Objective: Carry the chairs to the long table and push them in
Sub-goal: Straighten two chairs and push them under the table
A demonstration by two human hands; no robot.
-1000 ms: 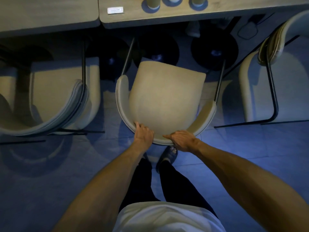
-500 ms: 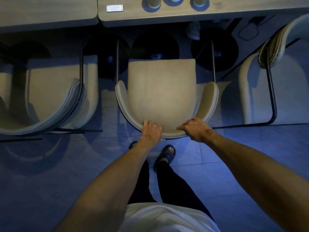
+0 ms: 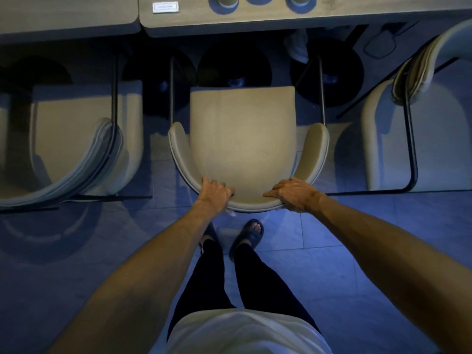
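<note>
The left hand is gripping the top of the curved backrest of the middle chair, its fingers curling over the rim onto the inner face. The right hand is lying across the same rim further along, fingers reaching over to the inside and the thumb hiding from view. Both arms are stretching forward, the hands well apart on the rim. The middle chair is standing square to the long table, its backrest toward the person, its seat pointing at the table edge and showing short of it, thin dark frame rails running forward on each side. A sandalled foot is standing just behind the backrest on the tiled floor, which is glowing blue in the dim room. Between the seat front and the table, round black bases are sitting on the floor, one straight ahead and others to either side, with a pale crumpled thing lying beside the right one. A left chair is standing near and facing the same way, and a right chair is sitting at an angle, well apart. On the tabletop a small white label is lying near the seam with a second tabletop, and cylindrical cups are standing at the picture's top edge, cut off.
</note>
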